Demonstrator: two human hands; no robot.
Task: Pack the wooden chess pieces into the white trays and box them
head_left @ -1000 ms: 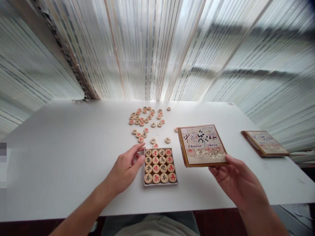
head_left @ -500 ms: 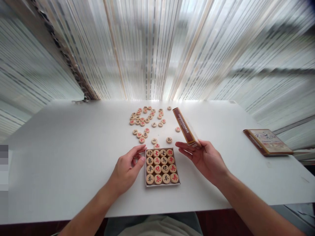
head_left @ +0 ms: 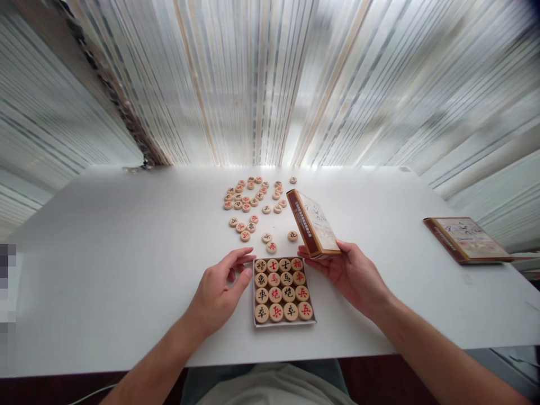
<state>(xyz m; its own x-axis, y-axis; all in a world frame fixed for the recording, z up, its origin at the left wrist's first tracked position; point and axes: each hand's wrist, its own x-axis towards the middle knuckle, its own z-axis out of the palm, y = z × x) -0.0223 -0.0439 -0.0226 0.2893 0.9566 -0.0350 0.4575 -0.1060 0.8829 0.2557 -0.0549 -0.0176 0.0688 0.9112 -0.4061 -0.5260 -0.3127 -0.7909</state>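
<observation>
A shallow box tray near the table's front edge is filled with several round wooden Chinese chess pieces in rows. My left hand rests against the tray's left side, fingers curved and apart, holding nothing. My right hand grips the lower edge of the printed box lid, which is tilted up just right of and above the tray's far right corner. Several loose chess pieces lie scattered on the white table beyond the tray.
A second printed chess box lies flat at the table's right side. Striped translucent curtains hang behind the table. The table's front edge runs just below the tray, with my lap under it.
My right hand carried the lid from flat at the right to a tilted position beside the tray's far right corner. My left hand has stayed at the tray's left side.
</observation>
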